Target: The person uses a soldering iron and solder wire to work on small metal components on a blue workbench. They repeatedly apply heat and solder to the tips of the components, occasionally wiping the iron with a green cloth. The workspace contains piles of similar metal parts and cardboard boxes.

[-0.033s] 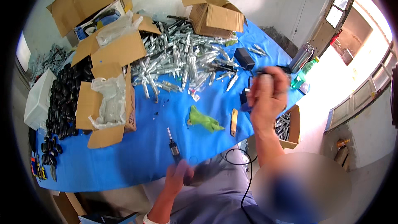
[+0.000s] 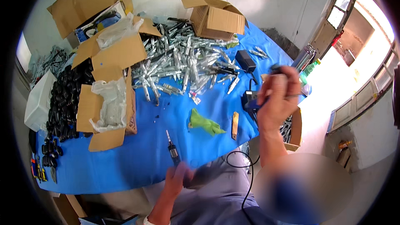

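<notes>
**Right hand shifts slightly outward with small dark item; left hand on driver**

Change: the right hand (image 2: 278, 100) sits a touch further toward 3 o'clock than a moment ago, so more of the black boxy device with a pale label (image 2: 249, 95) shows at its 9 o'clock. Left hand (image 2: 178, 177) looks about the same. Likely meaning: a small shift of the carried item, no new grasp.

Right hand: raised, fingers together on a small dark item (image 2: 275, 69), which sticks out at the hand's 12 o'clock. Blurred, exact shape can't be told. Left hand: blurred too, but wrapped round the handle end of a black-and-silver cylindrical driver (image 2: 173, 151); its slim metal bit points to 11 o'clock, well apart from the dark item.

Around right hand: black rectangular block (image 2: 246, 60) at 10–11, heap of silver metal pieces in clear wrap (image 2: 183, 64) at 9–10, flat yellowish wooden strip (image 2: 235, 126) at 7–8, brown cardboard box of silver pieces (image 2: 296, 130) at 5.

Around left hand: crumpled green cloth (image 2: 205, 123) at 1, on the blue-covered bench (image 2: 137, 158); open brown carton with clear plastic liner (image 2: 130, 112) at 10–11.
</notes>
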The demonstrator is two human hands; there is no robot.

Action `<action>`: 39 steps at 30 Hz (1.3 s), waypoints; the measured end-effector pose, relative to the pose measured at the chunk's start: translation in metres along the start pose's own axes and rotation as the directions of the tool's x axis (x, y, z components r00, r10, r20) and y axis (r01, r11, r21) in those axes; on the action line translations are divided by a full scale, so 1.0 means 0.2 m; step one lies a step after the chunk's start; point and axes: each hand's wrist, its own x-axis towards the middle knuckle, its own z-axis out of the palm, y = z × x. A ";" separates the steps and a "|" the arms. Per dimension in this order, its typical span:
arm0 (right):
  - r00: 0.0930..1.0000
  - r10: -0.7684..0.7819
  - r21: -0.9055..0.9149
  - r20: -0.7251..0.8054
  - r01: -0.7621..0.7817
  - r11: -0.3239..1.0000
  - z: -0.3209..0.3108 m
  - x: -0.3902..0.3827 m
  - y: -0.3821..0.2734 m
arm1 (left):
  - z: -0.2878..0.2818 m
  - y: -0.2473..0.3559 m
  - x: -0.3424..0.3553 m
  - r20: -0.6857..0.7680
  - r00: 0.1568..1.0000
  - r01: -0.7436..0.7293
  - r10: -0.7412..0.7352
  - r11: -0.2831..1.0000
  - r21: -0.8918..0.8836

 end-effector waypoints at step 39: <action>0.767 0.459 -0.285 0.449 -0.364 0.887 -0.05 -0.88 0.50 | -0.09 -0.05 0.10 -0.042 0.985 -0.147 0.167 0.944 0.296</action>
